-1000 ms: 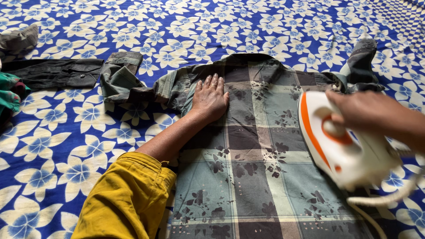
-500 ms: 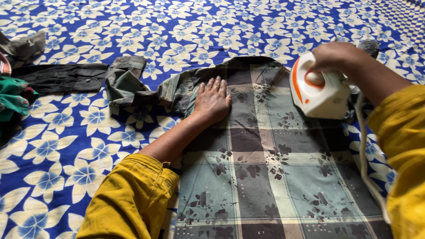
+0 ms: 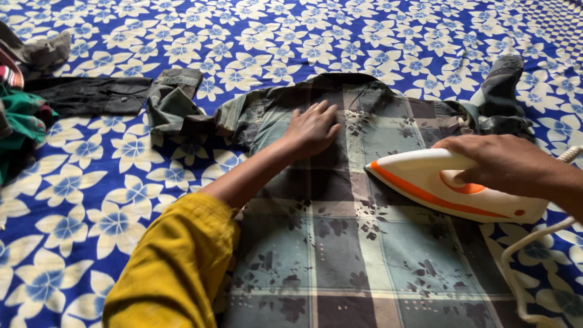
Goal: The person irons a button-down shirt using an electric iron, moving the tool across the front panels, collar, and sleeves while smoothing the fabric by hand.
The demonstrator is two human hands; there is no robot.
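Left hand: the left hand lies flat on the checked shirt, at centre frame just below the collar – fingers released, stretched out and pressing the cloth, grasping nothing.
Left sleeve: a mustard-yellow sleeve covers the upper arm at the lower left of the frame; the forearm is bare.
Right hand: the right hand comes in from the right edge, its fingers clenched round the handle of the iron.
Iron: white with an orange stripe, sole down on the shirt at right of centre – its tip points left, towards the flat hand but apart from it.
Cord: a white cord curls from the iron's heel down to the lower right corner.
Shirt: spread back-up, collar towards the top of the frame, sleeves bunched at either side.
Surface: a blue sheet with white flowers lies under everything.
Upper left: a dark garment lies flat; green cloth is heaped at the left edge.
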